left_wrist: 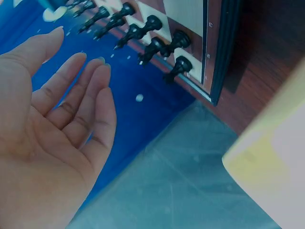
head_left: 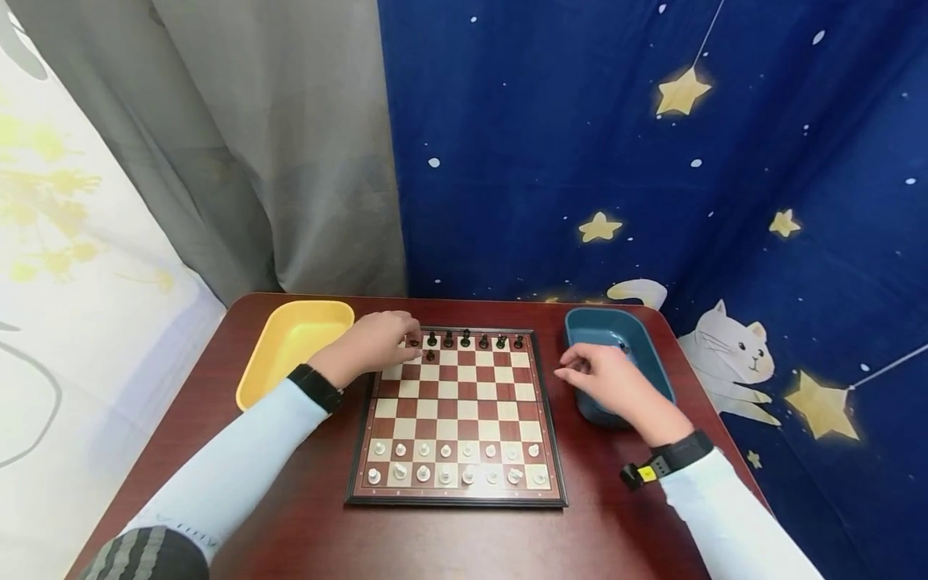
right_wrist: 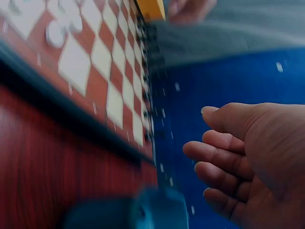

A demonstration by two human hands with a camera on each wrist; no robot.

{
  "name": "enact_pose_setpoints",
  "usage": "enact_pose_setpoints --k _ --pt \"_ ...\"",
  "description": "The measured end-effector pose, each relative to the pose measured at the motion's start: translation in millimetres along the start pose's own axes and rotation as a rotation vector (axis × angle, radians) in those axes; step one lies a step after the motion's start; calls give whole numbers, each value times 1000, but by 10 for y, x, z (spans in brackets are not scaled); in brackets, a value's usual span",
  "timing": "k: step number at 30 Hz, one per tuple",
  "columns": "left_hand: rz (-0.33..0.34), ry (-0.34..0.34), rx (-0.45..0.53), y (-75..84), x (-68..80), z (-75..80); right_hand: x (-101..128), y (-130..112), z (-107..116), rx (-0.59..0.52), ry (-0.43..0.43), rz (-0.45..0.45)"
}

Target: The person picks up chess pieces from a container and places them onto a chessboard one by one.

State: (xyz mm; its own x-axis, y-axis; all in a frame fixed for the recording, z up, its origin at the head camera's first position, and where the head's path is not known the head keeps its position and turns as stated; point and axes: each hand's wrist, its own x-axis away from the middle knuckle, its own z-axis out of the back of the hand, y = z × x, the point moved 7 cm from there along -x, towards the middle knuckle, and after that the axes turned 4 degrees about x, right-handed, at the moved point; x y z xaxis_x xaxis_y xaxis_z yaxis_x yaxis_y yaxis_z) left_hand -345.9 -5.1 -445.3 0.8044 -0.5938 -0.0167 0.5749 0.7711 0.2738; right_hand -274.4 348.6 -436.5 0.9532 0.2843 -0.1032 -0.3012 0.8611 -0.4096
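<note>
The chessboard (head_left: 449,409) lies on the table with white pieces (head_left: 468,474) in two rows on its near side. Along the far edge stands a row of black pieces (head_left: 466,338), with a black pawn (head_left: 431,355) in front of it. My left hand (head_left: 379,342) is over the board's far left corner and hides part of it; in the left wrist view its palm (left_wrist: 62,124) is bare and the fingers are loosely bent. My right hand (head_left: 605,379) hovers at the near left side of the blue bin (head_left: 656,366), fingers relaxed around nothing.
A yellow bin (head_left: 264,354) stands at the table's left, beside my left forearm. Small dark pieces (head_left: 623,348) show inside the blue bin. Behind the table hang a grey curtain (head_left: 326,161) and a blue star-patterned curtain (head_left: 522,161).
</note>
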Motion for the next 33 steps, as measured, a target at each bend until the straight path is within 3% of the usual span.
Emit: enact_pose_setpoints --k 6,13,23,28,33 --pt "-3 93 53 -85 379 104 73 518 289 42 15 -67" --pt "58 100 100 -168 674 76 42 890 459 79 -4 -89" --pt "60 115 135 -177 848 33 -63 1085 391 125 -67 -102" --pt "61 124 142 -151 866 26 -218 1100 309 235 -85 -41" --pt "44 125 145 -91 845 21 -363 1138 179 383 -161 -17"
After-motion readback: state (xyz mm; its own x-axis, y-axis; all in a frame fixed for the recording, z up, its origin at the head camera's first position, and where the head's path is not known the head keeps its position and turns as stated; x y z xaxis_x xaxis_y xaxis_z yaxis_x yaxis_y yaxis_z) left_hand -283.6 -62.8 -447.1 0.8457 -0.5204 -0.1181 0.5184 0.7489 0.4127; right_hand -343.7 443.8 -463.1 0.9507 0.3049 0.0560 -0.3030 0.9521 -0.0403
